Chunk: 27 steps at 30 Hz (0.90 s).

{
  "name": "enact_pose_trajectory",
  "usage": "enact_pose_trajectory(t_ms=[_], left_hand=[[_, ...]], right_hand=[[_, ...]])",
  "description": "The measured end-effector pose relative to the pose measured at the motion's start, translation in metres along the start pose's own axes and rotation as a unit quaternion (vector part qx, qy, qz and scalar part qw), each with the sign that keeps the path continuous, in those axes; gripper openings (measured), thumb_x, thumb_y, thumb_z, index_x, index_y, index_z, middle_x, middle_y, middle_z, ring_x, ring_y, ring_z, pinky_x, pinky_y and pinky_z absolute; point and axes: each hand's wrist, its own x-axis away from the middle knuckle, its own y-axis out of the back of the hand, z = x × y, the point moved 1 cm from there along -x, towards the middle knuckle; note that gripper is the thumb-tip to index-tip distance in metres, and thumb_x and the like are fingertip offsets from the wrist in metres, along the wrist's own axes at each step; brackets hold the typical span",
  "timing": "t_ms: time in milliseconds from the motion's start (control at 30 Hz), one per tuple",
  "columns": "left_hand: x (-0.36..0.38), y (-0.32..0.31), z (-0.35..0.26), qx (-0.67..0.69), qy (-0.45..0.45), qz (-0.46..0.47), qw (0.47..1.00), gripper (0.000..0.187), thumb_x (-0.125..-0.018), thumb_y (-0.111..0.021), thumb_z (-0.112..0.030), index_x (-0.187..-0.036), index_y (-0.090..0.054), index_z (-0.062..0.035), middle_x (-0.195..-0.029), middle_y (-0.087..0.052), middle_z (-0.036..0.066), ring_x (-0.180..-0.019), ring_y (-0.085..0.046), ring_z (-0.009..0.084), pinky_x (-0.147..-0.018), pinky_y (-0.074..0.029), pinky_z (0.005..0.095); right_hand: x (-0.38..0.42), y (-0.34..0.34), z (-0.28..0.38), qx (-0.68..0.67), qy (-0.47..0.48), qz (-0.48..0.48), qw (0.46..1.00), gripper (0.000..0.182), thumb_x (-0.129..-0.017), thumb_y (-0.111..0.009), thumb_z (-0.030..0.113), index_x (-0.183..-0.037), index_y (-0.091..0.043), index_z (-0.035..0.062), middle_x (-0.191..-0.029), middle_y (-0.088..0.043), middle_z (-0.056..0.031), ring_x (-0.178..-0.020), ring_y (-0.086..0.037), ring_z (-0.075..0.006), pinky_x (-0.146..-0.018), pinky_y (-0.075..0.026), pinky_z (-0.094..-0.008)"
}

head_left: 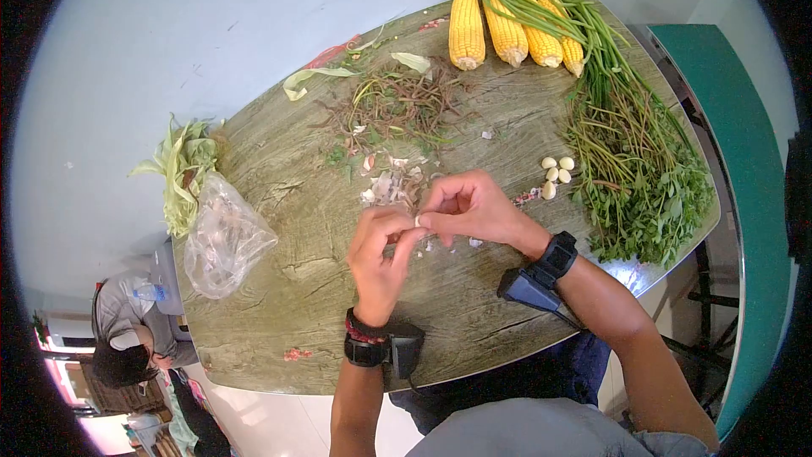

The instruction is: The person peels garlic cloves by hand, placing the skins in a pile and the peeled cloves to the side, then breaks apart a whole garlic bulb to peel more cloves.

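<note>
Over the middle of the wooden table, my left hand [380, 254] and my right hand [475, 210] meet at the fingertips. Pinched between them is a small white garlic clove [419, 222], mostly covered by my fingers. Just beyond my hands lies a heap of papery garlic skins [396, 186], with a few loose flakes around it. Several peeled garlic cloves [552, 174] sit together to the right of my right hand.
Several corn cobs [467, 30], long green beans [592, 42] and leafy herbs [647, 195] lie along the right and back. Stem trimmings [397, 106] are behind the skins. A plastic bag [224, 237] and corn husks [186, 165] lie left. A person [135, 330] is beyond the table.
</note>
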Motion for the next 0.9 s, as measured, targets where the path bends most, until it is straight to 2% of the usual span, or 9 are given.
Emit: enact_pose_trajectory(t_ms=[67, 167, 267, 367, 567, 900], left_hand=[[-0.0009, 0.0009, 0.0017, -0.014, -0.03, 0.006, 0.999, 0.02, -0.072, -0.075, 0.004, -0.086, -0.061, -0.0025, -0.088, -0.061, 0.008, -0.074, -0.059, 0.0156, -0.06, -0.047, 0.0249], [-0.0013, 0.0004, -0.0018, -0.005, -0.01, 0.006, 1.0, 0.021, -0.072, -0.075, 0.004, -0.086, -0.061, -0.0025, -0.088, -0.06, 0.008, -0.073, -0.059, 0.0151, -0.06, -0.047, 0.0244], [0.0039, -0.0024, 0.0015, 0.061, 0.077, -0.026, 0.995, 0.022, -0.072, -0.074, 0.005, -0.088, -0.062, -0.0024, -0.09, -0.061, 0.008, -0.073, -0.059, 0.0151, -0.06, -0.048, 0.0244], [-0.0007, -0.0001, -0.0026, -0.001, 0.005, -0.001, 1.0, 0.023, -0.072, -0.074, 0.005, -0.091, -0.063, -0.0025, -0.091, -0.061, 0.009, -0.073, -0.059, 0.0155, -0.06, -0.048, 0.025], [-0.0015, 0.0017, -0.0047, -0.048, -0.036, -0.012, 0.998, 0.021, -0.072, -0.074, 0.006, -0.089, -0.063, -0.0021, -0.091, -0.062, 0.009, -0.074, -0.06, 0.0157, -0.06, -0.049, 0.0256], [-0.0018, 0.001, -0.0083, -0.049, -0.004, -0.002, 0.999, 0.018, -0.075, -0.071, 0.007, -0.088, -0.063, -0.0019, -0.089, -0.061, 0.01, -0.074, -0.06, 0.0172, -0.059, -0.05, 0.0256]], right_hand=[[-0.0002, 0.0001, -0.0007, 0.001, -0.001, 0.0, 1.0, 0.008, -0.087, -0.067, 0.006, -0.083, -0.062, -0.0001, -0.076, -0.064, -0.0022, -0.061, -0.06, -0.0067, -0.053, -0.047, -0.0207], [0.0002, -0.0003, 0.0017, -0.007, -0.003, -0.002, 1.0, 0.008, -0.087, -0.066, 0.006, -0.083, -0.062, -0.0002, -0.076, -0.064, -0.0023, -0.061, -0.06, -0.0068, -0.053, -0.048, -0.0208], [-0.0001, -0.0001, 0.0022, -0.007, 0.003, -0.001, 1.0, 0.008, -0.087, -0.066, 0.006, -0.083, -0.062, -0.0002, -0.076, -0.064, -0.0023, -0.061, -0.06, -0.007, -0.053, -0.048, -0.0209], [-0.0003, 0.0, 0.0026, 0.001, 0.006, -0.001, 1.0, 0.008, -0.088, -0.065, 0.006, -0.083, -0.062, -0.0003, -0.076, -0.064, -0.0024, -0.061, -0.061, -0.0071, -0.053, -0.048, -0.021], [0.0001, 0.0, 0.0039, -0.014, -0.004, -0.012, 1.0, 0.007, -0.088, -0.064, 0.004, -0.083, -0.062, -0.0007, -0.076, -0.064, -0.0029, -0.061, -0.061, -0.0075, -0.054, -0.048, -0.021], [0.0, 0.0011, 0.0035, -0.017, 0.004, -0.01, 1.0, 0.005, -0.087, -0.065, 0.004, -0.085, -0.063, -0.0001, -0.077, -0.065, -0.003, -0.062, -0.062, -0.0074, -0.055, -0.049, -0.0207]])
